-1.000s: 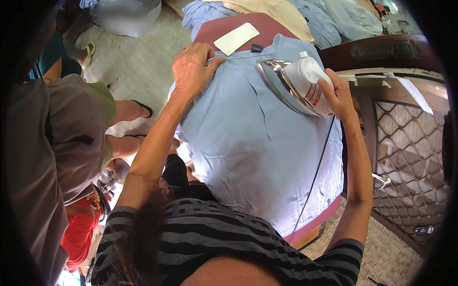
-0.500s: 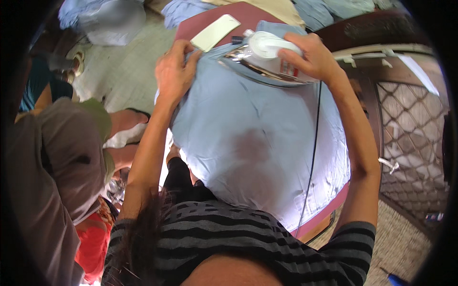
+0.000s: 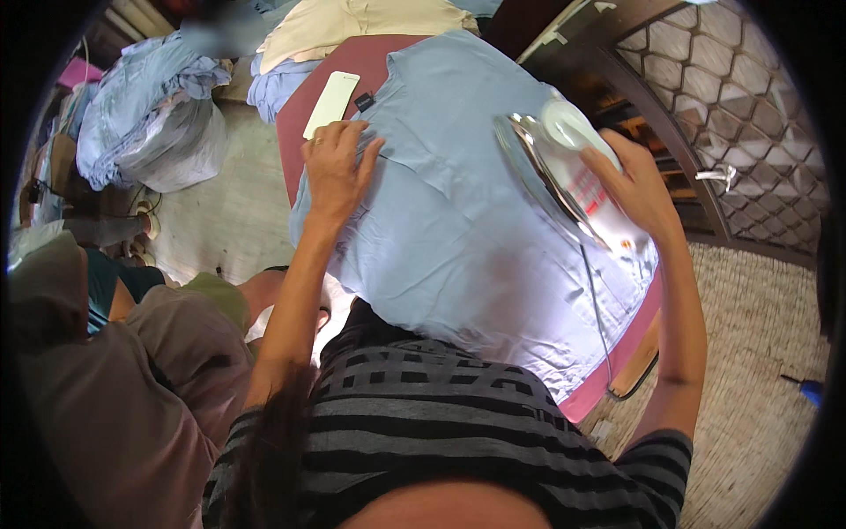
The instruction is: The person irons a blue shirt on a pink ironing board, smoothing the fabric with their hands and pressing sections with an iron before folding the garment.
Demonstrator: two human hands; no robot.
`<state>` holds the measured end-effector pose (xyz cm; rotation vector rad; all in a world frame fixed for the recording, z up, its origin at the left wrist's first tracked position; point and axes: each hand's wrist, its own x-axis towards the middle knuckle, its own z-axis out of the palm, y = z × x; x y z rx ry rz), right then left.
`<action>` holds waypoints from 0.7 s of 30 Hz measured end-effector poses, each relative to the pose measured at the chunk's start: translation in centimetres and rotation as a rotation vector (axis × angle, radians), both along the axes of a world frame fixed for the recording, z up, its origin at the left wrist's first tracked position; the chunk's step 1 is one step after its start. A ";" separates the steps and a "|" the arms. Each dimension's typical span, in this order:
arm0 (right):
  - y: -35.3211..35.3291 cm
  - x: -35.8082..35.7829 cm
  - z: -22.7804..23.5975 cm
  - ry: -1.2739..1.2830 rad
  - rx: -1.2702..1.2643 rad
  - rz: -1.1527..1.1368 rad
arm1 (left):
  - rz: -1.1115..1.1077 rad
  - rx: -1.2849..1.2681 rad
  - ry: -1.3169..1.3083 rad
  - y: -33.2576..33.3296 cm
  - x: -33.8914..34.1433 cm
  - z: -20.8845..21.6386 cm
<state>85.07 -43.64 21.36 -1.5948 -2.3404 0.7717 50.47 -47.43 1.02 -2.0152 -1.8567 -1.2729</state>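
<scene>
A: What changed since half a second ago?

B: The white-bodied electric iron with a shiny metal soleplate (image 3: pixel 564 176) sat at the top centre of the frame then; now it's at the upper right, over the right side of the light blue cotton shirt (image 3: pixel 458 238). View swung too, so the shirt lies more diagonally. The left hand has stayed near the collar end.

A: Right hand (image 3: pixel 639 189)?

B: Wrapped tight around the iron's handle, fingers curled closed, soleplate tilted on edge against the cloth. Its dark cord (image 3: pixel 599 326) trails down over the shirt toward the lower right.

A: Left hand (image 3: pixel 335 167)?

B: Flat, fingers spread fairly wide, palm pressing the shirt down at upper centre. Holds nothing.

A: Where's the shirt?

B: Spread over the dark red padded ironing board (image 3: pixel 304 115), centre of frame. A white rectangular card (image 3: pixel 331 104) lies on the board just beside the left hand's fingertips.

A: Anything else?

B: Heap of pale blue clothes (image 3: pixel 150 115) at upper left, cream garment (image 3: pixel 361 22) at top.
</scene>
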 end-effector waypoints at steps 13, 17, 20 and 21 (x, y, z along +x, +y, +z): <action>-15.5 -2.1 -6.0 0.224 -0.068 -0.456 | -0.186 -0.182 -0.100 3.3 0.3 0.0; -15.9 -5.8 -7.1 0.254 -0.172 -0.480 | -0.205 -0.157 -0.145 3.5 -0.6 -0.5; -14.2 -8.3 -7.2 0.245 -0.160 -0.445 | -0.162 -0.216 -0.193 3.6 -0.4 -0.1; -13.5 -9.1 -7.2 0.261 -0.177 -0.437 | -0.159 -0.207 -0.199 3.8 -0.3 -0.2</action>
